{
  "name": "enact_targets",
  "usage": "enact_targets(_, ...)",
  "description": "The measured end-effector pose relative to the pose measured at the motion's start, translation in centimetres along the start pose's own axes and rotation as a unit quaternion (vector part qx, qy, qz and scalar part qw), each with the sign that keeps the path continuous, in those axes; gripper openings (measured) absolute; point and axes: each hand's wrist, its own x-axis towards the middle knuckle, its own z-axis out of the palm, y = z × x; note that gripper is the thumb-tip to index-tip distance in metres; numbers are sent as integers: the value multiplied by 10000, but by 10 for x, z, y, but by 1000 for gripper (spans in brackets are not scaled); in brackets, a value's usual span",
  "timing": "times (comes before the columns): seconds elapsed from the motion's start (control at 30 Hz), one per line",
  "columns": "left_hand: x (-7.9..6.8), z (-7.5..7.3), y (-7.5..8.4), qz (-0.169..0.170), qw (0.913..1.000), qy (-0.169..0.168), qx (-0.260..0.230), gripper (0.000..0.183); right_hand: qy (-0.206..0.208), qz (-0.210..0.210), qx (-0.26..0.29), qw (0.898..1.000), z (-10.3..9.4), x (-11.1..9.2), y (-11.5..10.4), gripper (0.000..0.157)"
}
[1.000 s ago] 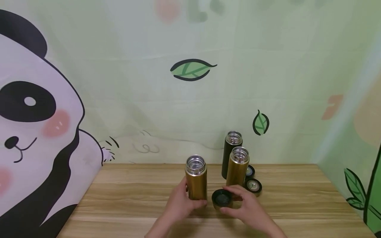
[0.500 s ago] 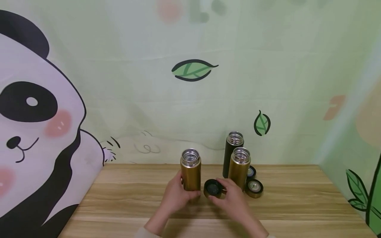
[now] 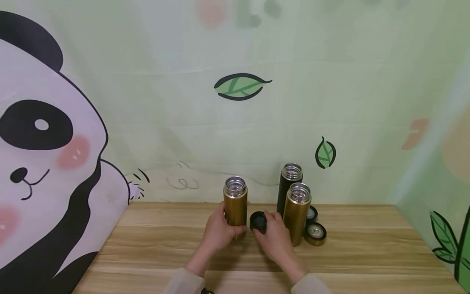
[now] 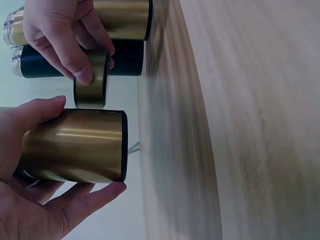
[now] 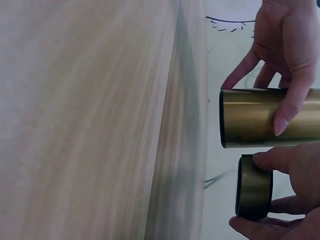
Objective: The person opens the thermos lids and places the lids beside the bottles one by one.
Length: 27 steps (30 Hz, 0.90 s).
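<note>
My left hand grips a gold vacuum flask round its lower body. The flask is upright and uncapped, its steel mouth facing up. In the left wrist view its black base looks raised off the table. To its right, my right hand pinches a gold-and-black flask lid by its sides. The lid's dark hollow side faces up, and it is held apart from the table. In the right wrist view the lid sits close beside the held flask, its thumb and fingers on opposite sides.
Right of my right hand stands another uncapped gold flask, with an uncapped black flask behind it. Two lids lie beside them: a gold one and one partly hidden lid. A printed cloth hangs behind the wooden table.
Both hands have moved away from me, carrying the flask and the lid farther back. Flask and lid have also shifted left. The standing flasks and loose lids have stayed put.
</note>
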Motion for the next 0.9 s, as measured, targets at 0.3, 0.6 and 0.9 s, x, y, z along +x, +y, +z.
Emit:
enact_targets(0.3, 16, 9, -4, 8, 10000, 78, -12, 70, 8, 195, -174, 9997, 15, 14, 9, 62)
enact_targets(0.6, 27, 20, -12, -97, 9998, 160, 11, 67, -68, 445, -90, 9989, 27, 20, 17, 63)
enact_targets(0.9, 29, 20, -19, -153, 9997, 193, -18, 68, -57, 350, -150, 9993, 30, 23, 16, 61)
